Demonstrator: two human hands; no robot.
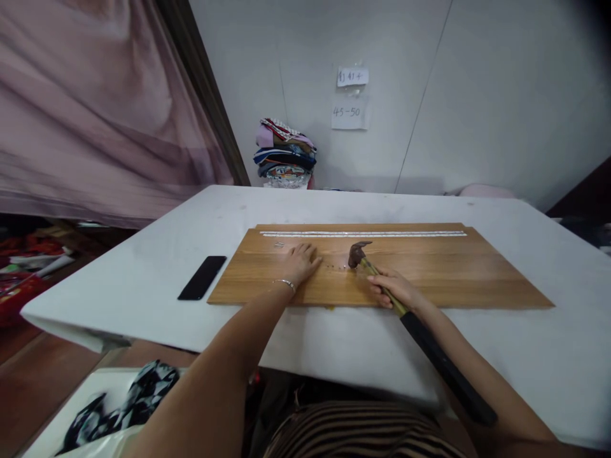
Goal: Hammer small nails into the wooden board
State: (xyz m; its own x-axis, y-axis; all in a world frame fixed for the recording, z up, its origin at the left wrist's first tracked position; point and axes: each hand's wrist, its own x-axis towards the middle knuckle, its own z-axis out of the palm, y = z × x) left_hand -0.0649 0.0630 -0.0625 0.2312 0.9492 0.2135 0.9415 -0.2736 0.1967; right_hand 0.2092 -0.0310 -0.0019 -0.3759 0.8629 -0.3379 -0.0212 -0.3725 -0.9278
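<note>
in the head view, the claw hammer [446, 367] was over the brown wooden board [453, 270], with its metal head near a short row of tiny nails [333, 267]. the right hand [396, 289] was wrapped around the bare part of the handle, close to the metal head, and the long black grip poked out behind it. the left hand [300, 262] was flat on the board with its fingers a bit spread, and it did not seem to grip anything. a few loose nails [279, 244] lay past it, near two long white strips [363, 234]. a black phone [202, 278] lay on the white table [167, 219], just beside the board.

the hammer looked stiff and hard, and most of its weight was likely in the metal end. the black grip looked like the best place to hold for a big swing, and the spot near the head was good for small taps. the board looked stiff too, and its smooth top might be a little slippery. the loose nails looked light and easy to roll.

the left palm hid the wood under it. the tiny nails were too small to count well, and nobody could tell if the hammer touched one.
</note>
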